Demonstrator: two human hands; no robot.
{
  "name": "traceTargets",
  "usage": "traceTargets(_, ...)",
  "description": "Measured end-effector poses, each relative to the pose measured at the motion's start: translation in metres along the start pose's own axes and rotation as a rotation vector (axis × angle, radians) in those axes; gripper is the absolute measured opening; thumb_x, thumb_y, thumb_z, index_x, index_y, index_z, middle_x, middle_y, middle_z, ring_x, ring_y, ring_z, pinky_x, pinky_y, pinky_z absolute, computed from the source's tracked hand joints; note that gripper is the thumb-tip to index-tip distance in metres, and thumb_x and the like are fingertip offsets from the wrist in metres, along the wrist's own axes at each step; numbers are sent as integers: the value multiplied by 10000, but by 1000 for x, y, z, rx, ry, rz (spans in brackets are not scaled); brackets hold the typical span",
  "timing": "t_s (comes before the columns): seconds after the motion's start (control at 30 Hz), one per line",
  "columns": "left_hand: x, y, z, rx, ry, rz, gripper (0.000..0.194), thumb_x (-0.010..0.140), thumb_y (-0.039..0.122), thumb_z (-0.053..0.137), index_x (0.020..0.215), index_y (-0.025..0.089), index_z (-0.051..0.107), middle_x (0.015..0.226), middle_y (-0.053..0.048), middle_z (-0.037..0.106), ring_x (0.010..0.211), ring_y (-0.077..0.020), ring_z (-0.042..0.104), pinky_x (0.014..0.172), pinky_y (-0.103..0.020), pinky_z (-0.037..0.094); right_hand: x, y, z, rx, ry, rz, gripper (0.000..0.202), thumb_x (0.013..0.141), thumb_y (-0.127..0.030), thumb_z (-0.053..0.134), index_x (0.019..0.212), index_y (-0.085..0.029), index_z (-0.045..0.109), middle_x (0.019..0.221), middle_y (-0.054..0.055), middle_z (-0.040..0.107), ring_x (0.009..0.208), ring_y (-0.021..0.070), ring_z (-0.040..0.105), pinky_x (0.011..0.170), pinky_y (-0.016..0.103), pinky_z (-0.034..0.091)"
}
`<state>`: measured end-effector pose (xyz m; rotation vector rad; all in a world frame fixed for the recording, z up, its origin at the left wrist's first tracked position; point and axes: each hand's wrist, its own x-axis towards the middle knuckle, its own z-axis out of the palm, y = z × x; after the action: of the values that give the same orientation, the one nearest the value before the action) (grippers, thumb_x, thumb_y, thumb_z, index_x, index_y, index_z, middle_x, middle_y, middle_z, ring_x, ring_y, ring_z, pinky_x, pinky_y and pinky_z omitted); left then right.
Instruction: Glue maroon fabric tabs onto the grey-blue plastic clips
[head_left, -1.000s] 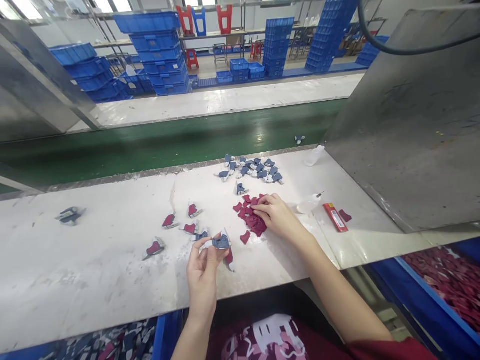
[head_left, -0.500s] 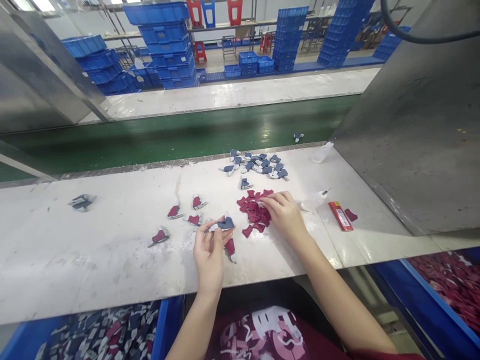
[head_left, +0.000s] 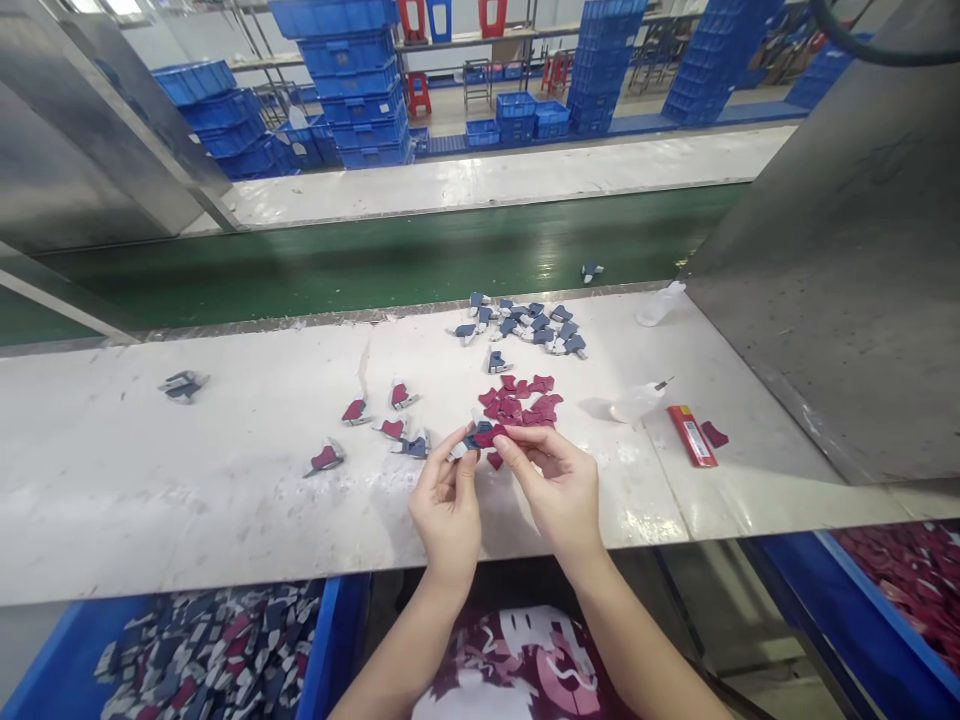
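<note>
My left hand is closed on a small grey-and-dark-blue plastic part. In my right hand, thumb and fingers pinch a flat maroon piece, which lies against the blue face of that part. Whether the two are joined I cannot tell. Just behind my hands is a pile of loose maroon pieces. Farther back sits a cluster of grey-and-blue parts. To the left, several grey parts with maroon faces lie scattered, and a grey-blue part rests close to my left hand.
Right of the pile lie a clear bottle with a thin tip, a red packet and another translucent bottle. A green belt runs behind the table. Blue bins stand below the front edge. A metal panel rises at right.
My right hand has moved left from the pile with a maroon piece and brought it against the part in my left hand. The view has shifted slightly.
</note>
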<state>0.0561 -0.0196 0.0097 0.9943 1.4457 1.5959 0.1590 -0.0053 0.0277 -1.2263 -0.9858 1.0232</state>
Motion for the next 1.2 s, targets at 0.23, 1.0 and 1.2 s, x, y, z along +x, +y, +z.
traceTargets(0.23,-2,0,2,30,-18,43,311,877,319,720,1159,190,729,923,-64,789,735,-150,733,725,-247,617,0,1,-1,-9,10,12,198,766,-387,793,871,-220,779,842,41,771,725,169,678,703,318,570)
traceTargets(1.0,0,12,3,-51,-3,-91,308,793,357,800,1017,148,762,1021,-123,796,861,-235,779,786,-314,645,-7,6,-1,-399,99,-461,137,896,-266,664,961,-261,785,751,47,708,671,178,613,583,343,525)
traceTargets(1.2,3,17,-1,-116,-54,-146,285,754,313,832,978,152,763,1018,-116,799,850,-228,783,781,-289,641,4,3,-11,-204,-11,-275,130,895,-329,673,927,-261,780,830,44,686,763,170,636,608,297,536)
